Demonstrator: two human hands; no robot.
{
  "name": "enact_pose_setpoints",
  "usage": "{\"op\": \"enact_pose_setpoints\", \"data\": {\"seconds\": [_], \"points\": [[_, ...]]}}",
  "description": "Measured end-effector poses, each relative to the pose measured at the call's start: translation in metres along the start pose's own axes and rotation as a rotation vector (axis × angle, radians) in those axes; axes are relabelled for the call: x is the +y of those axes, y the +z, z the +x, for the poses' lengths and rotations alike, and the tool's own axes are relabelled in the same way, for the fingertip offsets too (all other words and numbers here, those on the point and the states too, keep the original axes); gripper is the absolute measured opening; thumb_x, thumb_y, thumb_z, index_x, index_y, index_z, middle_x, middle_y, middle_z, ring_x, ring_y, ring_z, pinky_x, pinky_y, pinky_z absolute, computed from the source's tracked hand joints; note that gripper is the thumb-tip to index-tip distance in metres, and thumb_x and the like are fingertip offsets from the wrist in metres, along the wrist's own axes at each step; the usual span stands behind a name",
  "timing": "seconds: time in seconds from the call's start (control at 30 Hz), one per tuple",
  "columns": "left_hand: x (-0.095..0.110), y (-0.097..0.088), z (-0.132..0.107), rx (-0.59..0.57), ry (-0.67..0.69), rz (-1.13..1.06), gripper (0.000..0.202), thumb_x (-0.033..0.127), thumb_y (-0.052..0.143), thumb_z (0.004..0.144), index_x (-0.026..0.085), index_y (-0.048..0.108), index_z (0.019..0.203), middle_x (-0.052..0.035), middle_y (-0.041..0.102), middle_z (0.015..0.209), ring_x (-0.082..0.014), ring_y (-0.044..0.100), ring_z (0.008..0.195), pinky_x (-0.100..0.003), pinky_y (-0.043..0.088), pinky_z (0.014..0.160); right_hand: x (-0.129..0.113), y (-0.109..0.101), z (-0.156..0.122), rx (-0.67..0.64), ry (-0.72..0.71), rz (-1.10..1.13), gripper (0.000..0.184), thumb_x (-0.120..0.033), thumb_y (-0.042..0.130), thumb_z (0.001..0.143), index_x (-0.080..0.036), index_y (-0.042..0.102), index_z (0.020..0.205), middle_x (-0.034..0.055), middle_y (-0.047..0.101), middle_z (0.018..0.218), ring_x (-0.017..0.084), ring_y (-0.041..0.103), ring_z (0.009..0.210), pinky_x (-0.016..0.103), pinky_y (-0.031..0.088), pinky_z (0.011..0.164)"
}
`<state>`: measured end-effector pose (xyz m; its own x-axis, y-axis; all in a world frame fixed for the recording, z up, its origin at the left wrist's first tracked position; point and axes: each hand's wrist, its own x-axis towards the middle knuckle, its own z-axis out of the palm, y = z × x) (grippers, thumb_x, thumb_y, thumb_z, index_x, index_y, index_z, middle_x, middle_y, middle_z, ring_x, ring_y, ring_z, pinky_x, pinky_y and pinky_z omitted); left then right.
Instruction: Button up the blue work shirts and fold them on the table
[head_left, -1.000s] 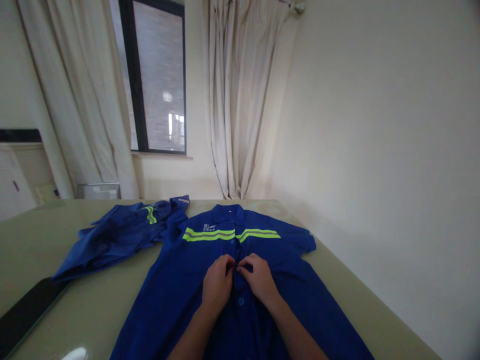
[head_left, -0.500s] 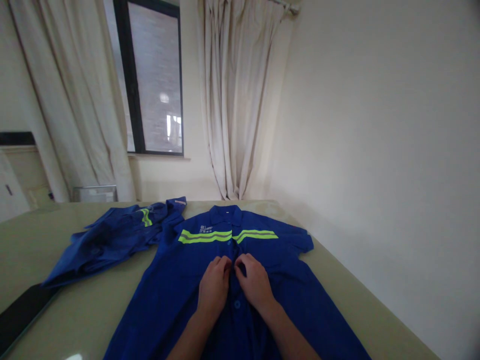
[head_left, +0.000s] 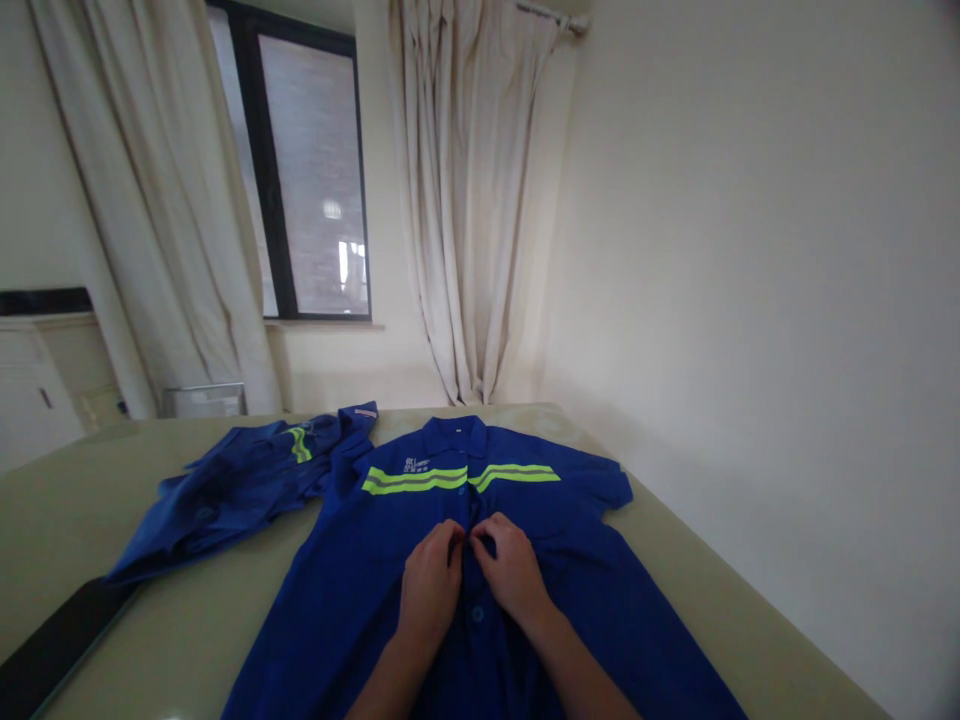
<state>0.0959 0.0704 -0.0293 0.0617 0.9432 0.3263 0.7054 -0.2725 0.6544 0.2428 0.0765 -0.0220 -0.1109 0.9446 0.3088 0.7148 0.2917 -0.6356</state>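
Two sets of fingers [head_left: 454, 528] curl nearly closed, whether on cloth I cannot tell, my left hand [head_left: 432, 578] and right hand [head_left: 514, 568] equally near the front placket [head_left: 475, 642] of the blue shirt [head_left: 592, 570] beneath, its length running away from me along the desk [head_left: 195, 640].

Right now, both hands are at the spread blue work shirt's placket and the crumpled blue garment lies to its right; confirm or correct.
Wrong side: the head view shows the crumpled blue garment to the left of the spread blue work shirt. The left hand and right hand are at its placket, as stated.
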Motion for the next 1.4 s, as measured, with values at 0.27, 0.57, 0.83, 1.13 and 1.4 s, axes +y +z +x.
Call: {"op": "enact_pose_setpoints", "data": {"seconds": [0.27,0.57,0.83,1.13,1.4], "points": [[-0.004,-0.001,0.004,-0.04,-0.002,-0.198,0.026,0.031,0.048,0.099,0.024,0.073,0.094,-0.0026,0.078,0.093,-0.0199,0.071,0.087,-0.028,0.047,0.077,-0.001,0.001,-0.001,-0.02,-0.027,-0.085,0.024,-0.02,0.051,0.095,-0.023,0.074,0.092,0.0043,0.068,0.097,0.019,0.067,0.091,0.025,0.046,0.081],[-0.012,0.005,0.012,-0.054,-0.055,-0.249,0.02,0.028,0.052,0.094,0.022,0.069,0.087,-0.0012,0.076,0.082,-0.0182,0.07,0.079,-0.026,0.045,0.07,0.001,0.0,0.001,0.084,-0.04,-0.052,0.017,-0.02,0.056,0.09,-0.023,0.073,0.087,0.0029,0.069,0.092,0.018,0.067,0.087,0.026,0.045,0.079],[-0.01,0.002,0.012,-0.17,0.047,-0.081,0.025,0.014,0.053,0.093,0.026,0.063,0.113,0.0009,0.072,0.088,-0.0174,0.067,0.085,-0.025,0.044,0.075,0.015,0.005,0.01,0.115,0.086,0.126,0.014,-0.02,0.061,0.082,-0.018,0.075,0.079,0.0048,0.074,0.084,0.02,0.068,0.083,0.027,0.046,0.077],[-0.001,-0.003,0.006,-0.147,0.138,0.234,0.022,0.021,0.043,0.103,0.024,0.064,0.106,-0.0037,0.069,0.105,-0.0196,0.064,0.101,-0.028,0.043,0.086,0.013,0.001,0.012,0.031,0.106,0.206,0.022,-0.029,0.059,0.086,-0.02,0.078,0.08,0.0047,0.078,0.084,0.021,0.07,0.081,0.028,0.049,0.075],[-0.003,-0.004,0.01,-0.149,0.046,0.259,0.029,0.019,0.035,0.104,0.02,0.063,0.1,-0.0063,0.07,0.099,-0.0194,0.067,0.096,-0.029,0.044,0.083,0.018,0.004,0.012,0.131,0.017,0.263,0.028,-0.021,0.051,0.082,-0.019,0.075,0.096,0.0022,0.073,0.081,0.018,0.066,0.071,0.026,0.049,0.068]]}}
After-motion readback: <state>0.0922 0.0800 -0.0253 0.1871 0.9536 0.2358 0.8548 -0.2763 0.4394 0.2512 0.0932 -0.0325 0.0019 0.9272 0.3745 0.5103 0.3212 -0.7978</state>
